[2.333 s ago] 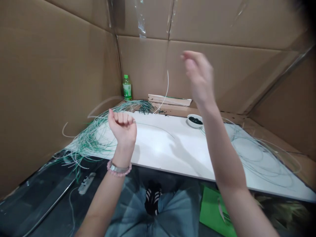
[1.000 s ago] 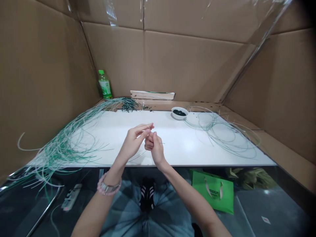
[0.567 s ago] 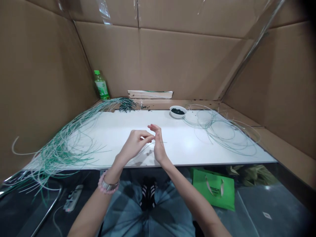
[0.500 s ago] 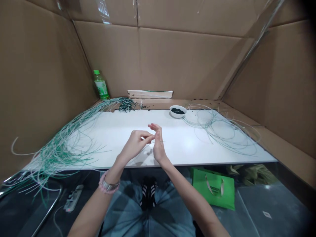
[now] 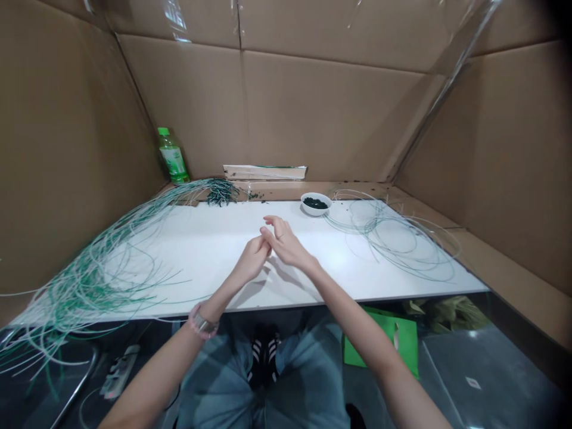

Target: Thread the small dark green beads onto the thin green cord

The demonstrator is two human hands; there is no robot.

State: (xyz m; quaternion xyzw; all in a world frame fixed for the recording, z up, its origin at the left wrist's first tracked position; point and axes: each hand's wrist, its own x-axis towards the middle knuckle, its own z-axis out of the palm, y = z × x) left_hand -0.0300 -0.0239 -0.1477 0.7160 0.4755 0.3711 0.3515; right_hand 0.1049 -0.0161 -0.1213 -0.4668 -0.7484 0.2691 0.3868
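Observation:
Above the middle of the white table (image 5: 214, 235), my left hand (image 5: 254, 258) is closed, its fingertips pinched on something I cannot make out. My right hand (image 5: 286, 243) touches it from the right, palm turned inward, fingers stretched out and pointing up and left. A large bundle of green and white strands (image 5: 89, 280) spreads over the left of the table, with dark tips gathered at the back. Behind my right hand stands a white bowl (image 5: 316, 212) of small dark pieces. Loose coils of thin pale strands (image 5: 393, 238) lie on the right.
Cardboard walls (image 5: 313, 113) enclose the table at the back and sides. A green-capped bottle (image 5: 173, 158) stands at the back left. Below the table edge are a green bag (image 5: 404, 342), a power strip (image 5: 120, 375) and a metal tube at the left.
My right hand has turned from upright to leaning left over my left fingertips. The thin strand that showed beside my hands is no longer visible there. The view has shifted slightly.

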